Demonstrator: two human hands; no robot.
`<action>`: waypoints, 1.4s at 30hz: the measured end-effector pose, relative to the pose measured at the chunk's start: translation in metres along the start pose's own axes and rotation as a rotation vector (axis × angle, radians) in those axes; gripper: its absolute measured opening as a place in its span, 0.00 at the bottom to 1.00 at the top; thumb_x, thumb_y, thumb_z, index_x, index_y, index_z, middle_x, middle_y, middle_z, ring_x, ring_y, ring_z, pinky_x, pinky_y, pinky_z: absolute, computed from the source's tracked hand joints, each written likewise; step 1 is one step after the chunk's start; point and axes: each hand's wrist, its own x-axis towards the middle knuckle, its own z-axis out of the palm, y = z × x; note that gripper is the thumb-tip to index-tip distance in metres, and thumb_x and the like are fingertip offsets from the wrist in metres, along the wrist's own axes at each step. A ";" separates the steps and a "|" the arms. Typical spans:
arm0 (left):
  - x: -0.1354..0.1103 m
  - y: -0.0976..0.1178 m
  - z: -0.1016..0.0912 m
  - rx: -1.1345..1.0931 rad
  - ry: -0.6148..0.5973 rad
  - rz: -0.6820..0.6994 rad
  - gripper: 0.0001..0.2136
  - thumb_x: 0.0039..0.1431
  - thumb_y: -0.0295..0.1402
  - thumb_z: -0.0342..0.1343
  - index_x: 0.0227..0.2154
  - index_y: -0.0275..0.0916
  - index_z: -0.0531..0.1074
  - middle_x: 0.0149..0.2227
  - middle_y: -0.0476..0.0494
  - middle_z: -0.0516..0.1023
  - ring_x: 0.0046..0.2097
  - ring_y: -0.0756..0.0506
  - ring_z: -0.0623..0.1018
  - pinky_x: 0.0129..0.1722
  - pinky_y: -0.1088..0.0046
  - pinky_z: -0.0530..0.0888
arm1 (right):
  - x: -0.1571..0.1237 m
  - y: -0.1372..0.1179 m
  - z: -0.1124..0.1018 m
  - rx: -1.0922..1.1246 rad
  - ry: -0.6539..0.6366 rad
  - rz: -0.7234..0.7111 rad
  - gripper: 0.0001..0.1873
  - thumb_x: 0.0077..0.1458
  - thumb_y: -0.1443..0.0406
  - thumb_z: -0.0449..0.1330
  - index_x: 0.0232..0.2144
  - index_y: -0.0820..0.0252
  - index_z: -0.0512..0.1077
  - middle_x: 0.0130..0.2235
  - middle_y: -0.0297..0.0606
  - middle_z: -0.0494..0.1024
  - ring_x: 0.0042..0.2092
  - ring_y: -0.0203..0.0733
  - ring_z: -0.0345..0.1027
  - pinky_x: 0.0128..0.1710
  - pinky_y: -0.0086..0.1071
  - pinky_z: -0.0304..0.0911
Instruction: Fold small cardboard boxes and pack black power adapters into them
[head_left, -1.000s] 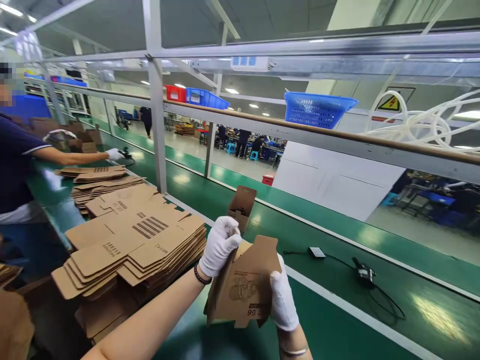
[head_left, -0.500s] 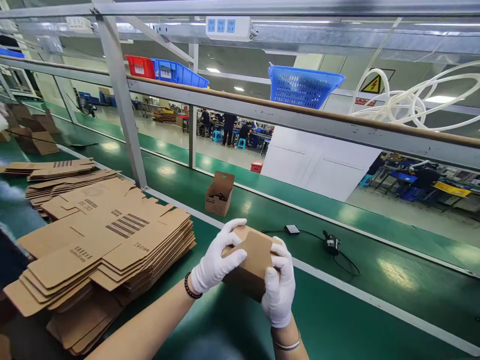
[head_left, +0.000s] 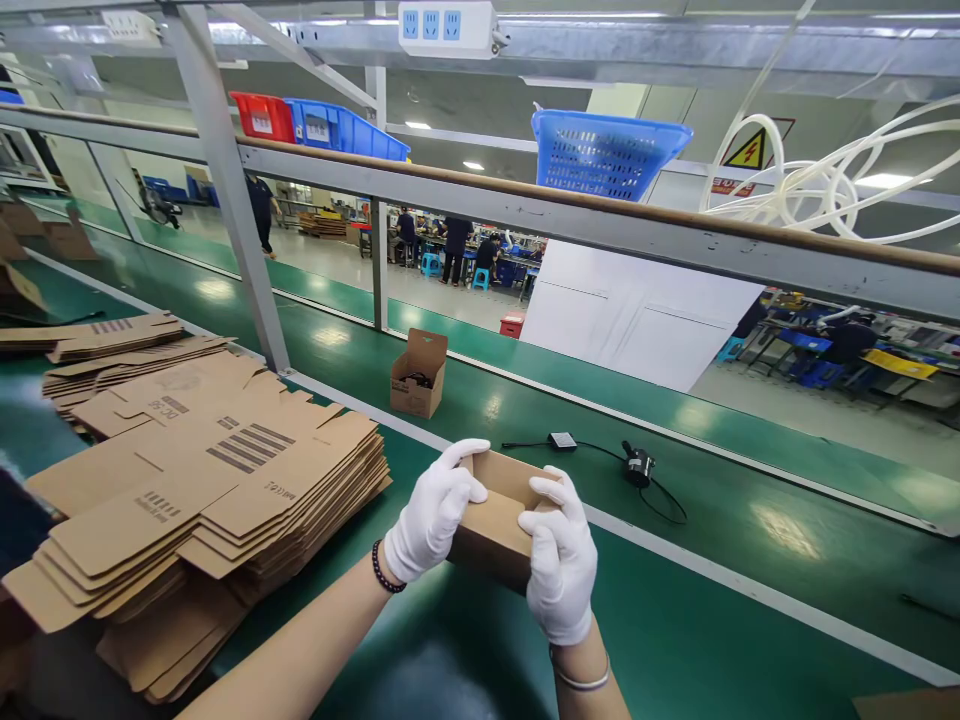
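Between my two white-gloved hands is a brown cardboard box (head_left: 491,535), held tilted above the green work surface. My left hand (head_left: 439,510) grips its left side, thumb over the near top edge. On the right side, my right hand (head_left: 561,555) is closed on the box, with fingers bent over the rim. A flap lies across part of the top, and the inner back wall shows behind it. To the left lies a tall stack of flat printed cardboard blanks (head_left: 225,470). Beyond my hands, an upright open carton (head_left: 417,388) holds something black.
On the green belt (head_left: 720,490) lie a black device with a cable (head_left: 638,466) and a small labelled block (head_left: 562,441). A metal rail (head_left: 480,195) crosses ahead, carrying a blue basket (head_left: 611,150). White tubing (head_left: 817,190) hangs at right. People sit and stand in the background.
The flap on top of the box has moved down and inward, and the inner back wall now shows. My right fingers have shifted over the rim. The carton and black device have slid left.
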 end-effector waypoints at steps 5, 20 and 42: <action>-0.002 0.003 0.002 -0.007 -0.002 0.017 0.24 0.68 0.48 0.35 0.28 0.40 0.70 0.38 0.37 0.77 0.55 0.37 0.72 0.54 0.57 0.68 | 0.002 0.000 -0.004 -0.007 -0.023 0.001 0.11 0.59 0.68 0.52 0.27 0.57 0.72 0.43 0.42 0.74 0.56 0.58 0.65 0.50 0.57 0.65; -0.006 0.006 -0.010 -0.321 0.015 -0.267 0.56 0.32 0.43 0.75 0.62 0.45 0.46 0.62 0.32 0.57 0.62 0.32 0.66 0.60 0.52 0.67 | 0.002 0.016 -0.014 0.133 0.032 0.159 0.23 0.65 0.51 0.46 0.52 0.58 0.69 0.62 0.49 0.64 0.62 0.58 0.60 0.58 0.58 0.58; 0.009 0.002 -0.035 -0.894 0.673 -0.779 0.18 0.60 0.43 0.57 0.52 0.47 0.74 0.51 0.47 0.79 0.57 0.38 0.74 0.54 0.63 0.75 | 0.034 0.047 -0.042 0.329 -0.507 0.847 0.19 0.44 0.60 0.65 0.40 0.61 0.75 0.43 0.40 0.81 0.46 0.53 0.73 0.45 0.40 0.68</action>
